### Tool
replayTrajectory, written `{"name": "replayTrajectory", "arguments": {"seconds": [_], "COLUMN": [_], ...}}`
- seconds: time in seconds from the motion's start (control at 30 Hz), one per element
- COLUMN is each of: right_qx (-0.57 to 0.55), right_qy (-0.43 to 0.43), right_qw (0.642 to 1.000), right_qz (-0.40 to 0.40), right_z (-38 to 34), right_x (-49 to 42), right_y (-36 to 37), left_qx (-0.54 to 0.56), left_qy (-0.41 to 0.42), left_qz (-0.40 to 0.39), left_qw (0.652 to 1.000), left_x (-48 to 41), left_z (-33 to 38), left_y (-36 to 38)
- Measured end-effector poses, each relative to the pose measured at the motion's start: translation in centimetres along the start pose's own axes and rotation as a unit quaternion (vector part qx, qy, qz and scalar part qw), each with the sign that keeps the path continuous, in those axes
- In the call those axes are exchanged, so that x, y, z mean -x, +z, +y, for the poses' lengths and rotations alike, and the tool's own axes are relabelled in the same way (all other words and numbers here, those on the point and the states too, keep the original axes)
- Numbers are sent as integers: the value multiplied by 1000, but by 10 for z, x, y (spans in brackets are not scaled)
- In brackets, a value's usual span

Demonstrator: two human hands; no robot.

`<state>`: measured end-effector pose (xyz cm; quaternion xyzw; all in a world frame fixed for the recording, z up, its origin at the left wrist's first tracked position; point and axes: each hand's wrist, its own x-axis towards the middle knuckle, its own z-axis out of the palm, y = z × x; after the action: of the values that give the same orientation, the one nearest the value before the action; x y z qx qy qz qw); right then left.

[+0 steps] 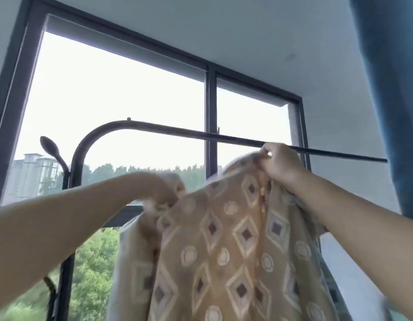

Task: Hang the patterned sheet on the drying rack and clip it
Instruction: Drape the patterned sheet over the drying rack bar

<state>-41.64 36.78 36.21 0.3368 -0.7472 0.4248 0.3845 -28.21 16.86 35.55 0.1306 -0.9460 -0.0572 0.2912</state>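
Nearest, the patterned sheet [224, 239] is hanging below both grips; the blurred left hand [161, 193] is gripping its top edge and the right hand [279, 165] is pinching a higher corner. Just behind the right grip the drying rack [177, 129] bar is running; I think both corners should be going over it evenly.

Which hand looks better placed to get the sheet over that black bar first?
Right, probably. The right hand grips the patterned sheet right at the drying rack's bar, while the left hand holds it lower down.
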Motion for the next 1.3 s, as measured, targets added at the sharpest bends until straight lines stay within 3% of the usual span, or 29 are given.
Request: {"name": "replayTrajectory", "arguments": {"seconds": [0.03, 0.07, 0.17, 0.23, 0.3, 0.37, 0.43, 0.53, 0.67, 0.77, 0.83, 0.9, 0.97, 1.0, 1.03, 1.07, 1.1, 1.13, 1.17, 1.23, 1.3], "right_qx": [49, 60, -16, -55, -84, -102, -119, -205, -217, -198, -166, -164, -182, -198, -208, -203, -175, -136, -105, -139, -220], "right_qy": [-4, -4, 21, 16, 3, -7, -11, 5, 28, 89, 101, 82, 62, 65, 69, 71, 66, 58, 47, 47, 68], "right_qw": [997, 994, 995, 991, 973, 948, 935, 936, 969, 976, 979, 982, 977, 970, 966, 970, 981, 989, 990, 983, 960], "right_qz": [-58, -95, -100, -123, -215, -301, -335, -285, -111, 16, 54, 52, 96, 127, 140, 115, 54, -21, -76, -114, -158], "right_z": [7, 14, 18, 9, -11, -29, -38, -37, -20, -1, 5, 3, -3, -6, -8, -9, -7, -6, -5, -7, -10], "right_x": [6, 13, 26, 26, 28, 33, 39, 40, 24, 7, 0, -5, -8, -7, -4, 1, 6, 13, 20, 31, 34], "right_y": [3, 5, 7, 10, 10, 14, 20, 22, 20, 18, 17, 14, 10, 9, 8, 9, 14, 19, 23, 28, 30], "left_qx": [-78, -82, 50, 10, 3, 44, 98, 135, 147, 135, 148, 229, 366, 372, 327, 254, 198, 172, 181, 256, 211], "left_qy": [-13, -5, 62, 85, 109, 117, 131, 123, 27, -60, -88, -91, -76, -46, -6, 22, 29, 10, -18, -56, -49], "left_qz": [-72, -68, 117, 99, 100, 113, 96, 26, -141, -181, -86, 145, 399, 452, 440, 368, 301, 277, 300, 353, 332], "left_qw": [994, 994, 990, 991, 989, 986, 982, 983, 979, 972, 981, 958, 837, 809, 836, 894, 932, 945, 936, 898, 918], "left_x": [4, 6, 6, 7, 2, 0, 3, 11, 18, 21, 20, 13, 10, 9, 9, 11, 12, 10, 5, -3, -6], "left_z": [-10, -19, -24, -12, 3, 15, 25, 26, -4, -42, -59, -60, -48, -41, -32, -23, -21, -24, -28, -29, -17], "left_y": [3, -2, -26, -25, -13, -10, -12, -14, 1, 25, 31, 22, 3, -3, -5, 3, 16, 25, 26, 16, 9]}}
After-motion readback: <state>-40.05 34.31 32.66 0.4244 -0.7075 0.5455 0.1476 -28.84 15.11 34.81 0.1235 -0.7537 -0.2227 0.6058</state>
